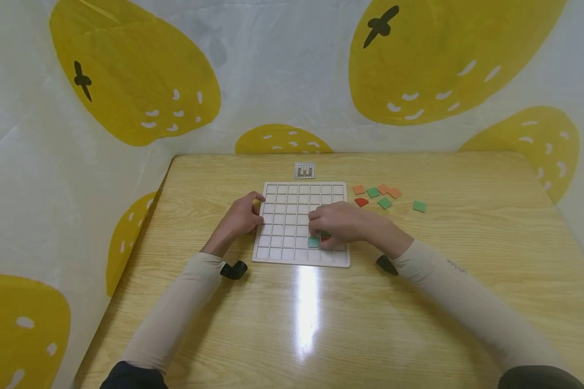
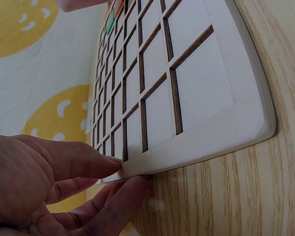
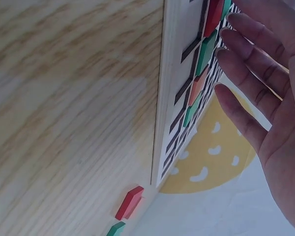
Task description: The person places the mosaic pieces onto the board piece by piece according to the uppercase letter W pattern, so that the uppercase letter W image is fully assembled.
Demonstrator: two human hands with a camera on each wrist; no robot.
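Note:
A white grid board (image 1: 279, 240) lies flat on the table. My left hand (image 1: 244, 215) pinches its left edge; in the left wrist view the thumb (image 2: 88, 161) is on the rim and a finger lies against the side. My right hand (image 1: 343, 221) is over the board's right half, fingers slightly bent and spread, with no tile visible in its grasp. By its thumb, a teal-green tile (image 1: 313, 242) sits in a cell. The right wrist view shows a red tile (image 3: 214, 17), a green tile (image 3: 206, 53) and an orange tile (image 3: 197, 86) in cells beside the fingers.
Right of the board lie several loose tiles, among them a red quarter-round tile (image 1: 362, 202), an orange tile (image 1: 358, 189) and a green tile (image 1: 419, 206). A small pattern card (image 1: 304, 170) lies behind the board. A patterned cloth (image 1: 282, 70) hangs behind the table.

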